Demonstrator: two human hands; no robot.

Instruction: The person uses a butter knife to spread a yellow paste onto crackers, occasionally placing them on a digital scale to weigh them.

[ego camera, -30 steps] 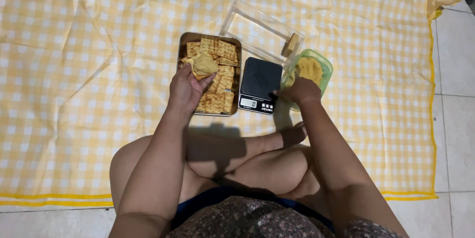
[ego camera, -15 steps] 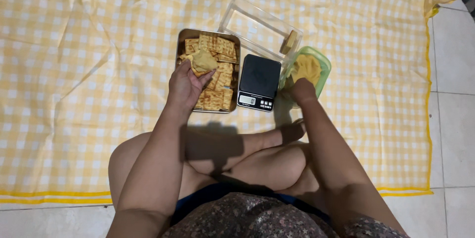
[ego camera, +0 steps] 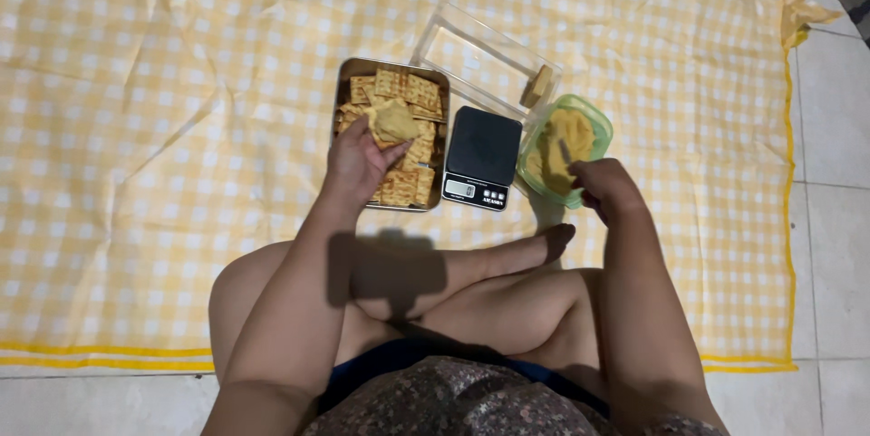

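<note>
Two bare hands are at work over a yellow-and-white checked cloth spread on a tiled floor, the person sitting cross-legged at its near edge. The left hand is closed around a square cracker topped with a layer of tan paste, holding it above the metal tray of crackers. That tray sits at about eleven o'clock from the person's knees, its crackers packed in loose rows.

Just beside the tray, toward three o'clock, lies a small black kitchen scale with its display at the near edge. Further toward three o'clock, touching or nearly touching the scale, stands a green plastic tub holding the same tan paste. The right hand hovers at the tub's near rim, at roughly five o'clock of it, fingers curled shut around a thin utensil whose tip reaches into the paste; what kind of utensil it is I cannot tell.

Beyond the scale, at twelve o'clock, a clear rectangular plastic container lies at an angle on the cloth, with a single small tan block at its right end, near the tub.
</note>
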